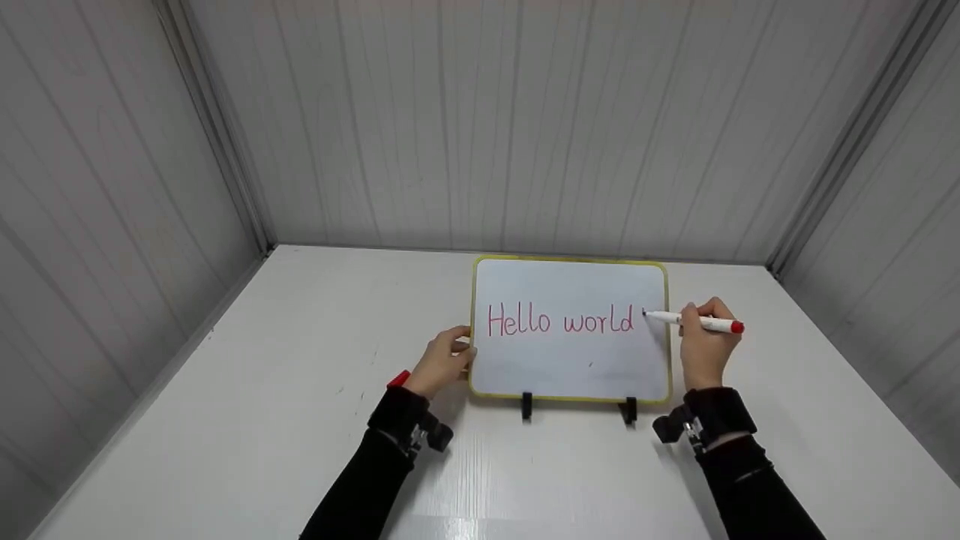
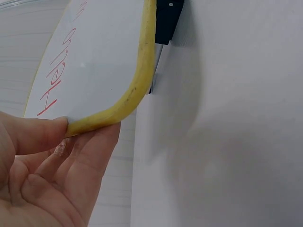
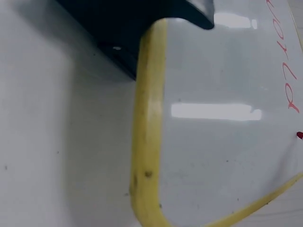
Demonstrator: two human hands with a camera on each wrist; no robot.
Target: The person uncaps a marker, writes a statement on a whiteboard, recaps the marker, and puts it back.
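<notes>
White table (image 1: 247,420), ribbed walls (image 1: 525,112), perhaps metal

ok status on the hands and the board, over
Left hand pinches the board at its left edge. Right hand holds the marker, tip by the "d" of "Hello world". Nothing in the way.

Right hand (image 1: 703,346) holds marker (image 1: 694,322) at whiteboard (image 1: 570,360); left hand (image 1: 444,361) grips its edge.

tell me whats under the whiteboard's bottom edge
Two black stand feet hold the whiteboard up on the white table. The left hand pinches its lower left corner. What is behind the board is covered.
</notes>
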